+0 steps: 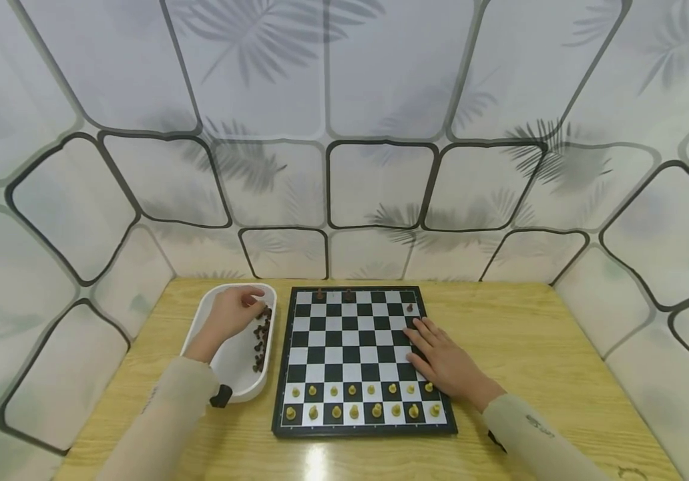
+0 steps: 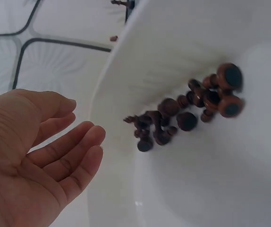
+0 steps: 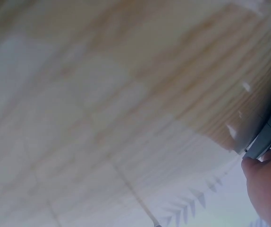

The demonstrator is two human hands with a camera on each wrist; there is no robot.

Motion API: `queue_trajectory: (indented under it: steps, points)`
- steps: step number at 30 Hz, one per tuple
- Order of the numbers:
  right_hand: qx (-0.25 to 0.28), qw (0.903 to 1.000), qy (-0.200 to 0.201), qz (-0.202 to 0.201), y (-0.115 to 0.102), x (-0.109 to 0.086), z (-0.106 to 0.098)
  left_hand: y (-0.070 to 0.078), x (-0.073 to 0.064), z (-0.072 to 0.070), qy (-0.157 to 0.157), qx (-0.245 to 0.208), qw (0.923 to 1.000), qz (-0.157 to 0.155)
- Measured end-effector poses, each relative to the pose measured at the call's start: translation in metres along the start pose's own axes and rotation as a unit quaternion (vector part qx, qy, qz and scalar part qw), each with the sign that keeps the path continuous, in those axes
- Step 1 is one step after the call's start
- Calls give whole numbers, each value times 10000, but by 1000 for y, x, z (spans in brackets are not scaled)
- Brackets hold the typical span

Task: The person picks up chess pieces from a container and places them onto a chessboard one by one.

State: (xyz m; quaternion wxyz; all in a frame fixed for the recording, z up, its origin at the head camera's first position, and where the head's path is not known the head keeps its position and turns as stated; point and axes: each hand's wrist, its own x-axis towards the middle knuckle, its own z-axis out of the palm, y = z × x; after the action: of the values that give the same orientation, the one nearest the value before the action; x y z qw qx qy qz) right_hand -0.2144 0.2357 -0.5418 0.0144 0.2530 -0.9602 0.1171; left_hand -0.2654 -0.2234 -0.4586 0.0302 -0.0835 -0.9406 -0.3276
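My left hand (image 1: 233, 310) hovers over the white tub (image 1: 205, 308). In the left wrist view its fingers (image 2: 81, 158) are loosely bent, with nothing between them. Dark brown chess pieces (image 2: 168, 108) lie in a heap along one side inside the tub. On the chessboard (image 1: 349, 342), my right hand (image 1: 443, 361) rests flat over the right edge, fingers spread. Two brown pieces stand on the far row, one being a brown chess piece (image 1: 320, 294) at left; a small brown pawn (image 1: 409, 308) is near the far right corner. Yellow chess pieces (image 1: 354, 411) fill the two near rows.
The light wooden table (image 1: 513, 321) carries the board in the middle and the tub to its left. Patterned grey-white walls (image 1: 380, 187) surround the table at the back and both sides.
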Motion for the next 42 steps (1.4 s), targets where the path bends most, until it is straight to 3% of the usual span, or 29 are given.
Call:
queue_trajectory:
  steps: [6,14,31,42]
  points:
    - [-6,10000,15,10,0,0,1,-16,4,2,103,-4,9999,47]
    - [15,9998,161,-74,1,-1,3,-28,12,3,-96,113,9992,-370]
    - [-83,9997,169,-124,1,1,3,-31,19,11,-504,-118,9963,-679]
    - [-69,10000,26,-50,4,2,5,-37,22,17,-608,55,9945,-855]
